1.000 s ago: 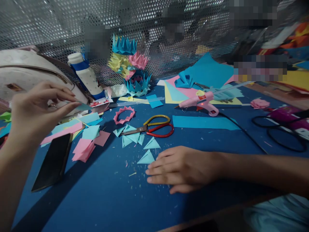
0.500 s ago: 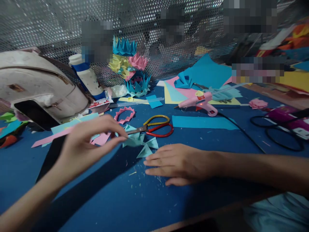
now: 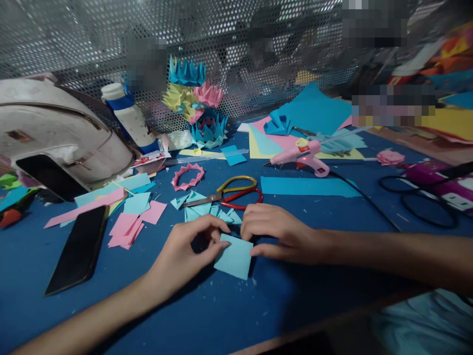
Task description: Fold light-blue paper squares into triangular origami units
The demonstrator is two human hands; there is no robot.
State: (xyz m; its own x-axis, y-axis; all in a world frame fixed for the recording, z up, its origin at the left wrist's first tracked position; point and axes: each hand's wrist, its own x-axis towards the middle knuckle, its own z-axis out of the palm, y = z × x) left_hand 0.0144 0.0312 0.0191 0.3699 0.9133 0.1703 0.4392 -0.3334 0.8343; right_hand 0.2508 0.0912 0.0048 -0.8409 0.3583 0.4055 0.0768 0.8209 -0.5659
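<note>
A light blue paper square [image 3: 235,257] is tilted just above the blue table, between my two hands. My left hand [image 3: 201,241] pinches its upper left edge between thumb and fingers. At the right edge, the thumb and curled fingers of my right hand [image 3: 279,231] close on the corner, though the exact grip is partly hidden. Beyond my fingers lies a heap of folded light blue paper triangles [image 3: 195,211]. Scissors [image 3: 221,196] with one yellow and one red handle rest with their blades across that heap.
A pink paper ring [image 3: 187,177], pink paper squares [image 3: 127,229] and a black phone [image 3: 79,251] lie to the left. Farther back are a pink glue gun [image 3: 301,157] with its cord, a blue paper strip [image 3: 308,187], paper flowers [image 3: 209,128], a bottle [image 3: 129,118] and a backpack [image 3: 55,118].
My left hand has come right and toward me from near the heap, now with the paper square. My right hand has lifted from lying flat and curled its fingers at the square's edge.
</note>
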